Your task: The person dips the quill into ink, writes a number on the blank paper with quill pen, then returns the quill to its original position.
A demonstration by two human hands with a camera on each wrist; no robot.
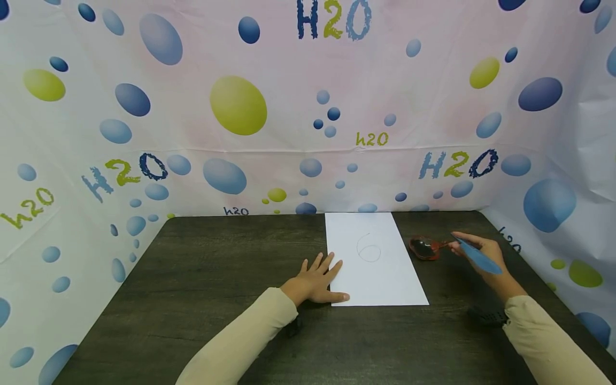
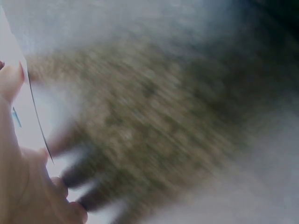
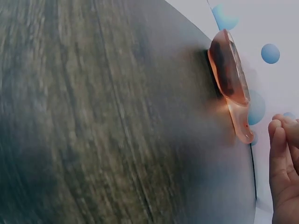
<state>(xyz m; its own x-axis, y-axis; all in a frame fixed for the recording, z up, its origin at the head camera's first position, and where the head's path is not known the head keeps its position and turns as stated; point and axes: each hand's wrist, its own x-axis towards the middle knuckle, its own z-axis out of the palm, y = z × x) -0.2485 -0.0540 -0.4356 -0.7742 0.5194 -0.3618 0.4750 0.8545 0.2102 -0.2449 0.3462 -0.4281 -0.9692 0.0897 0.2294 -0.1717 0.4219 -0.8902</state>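
Observation:
My left hand (image 1: 317, 280) lies with fingers spread over the left edge of a white sheet of paper (image 1: 399, 283), thumb at its lower corner. A thin pencil-like line forms a 6 (image 1: 369, 252) on the sheet. Right of the paper, my right hand (image 1: 486, 256) holds a slim blue tapered object (image 1: 481, 260), its narrow end at the fingertips. Thumb and fingers meet in the right wrist view, where the blue object is hidden. A translucent red object (image 3: 229, 70) with a dark oval face and short handle, like a small hand mirror, lies beside the fingertips.
A dark wood-grain table (image 1: 231, 256) spreads under everything, its right edge close to my right forearm. Behind and at both sides hangs a pale sheet (image 1: 298, 69) printed with blue and green bubbles. Small dark devices (image 1: 487, 316) sit at my wrists.

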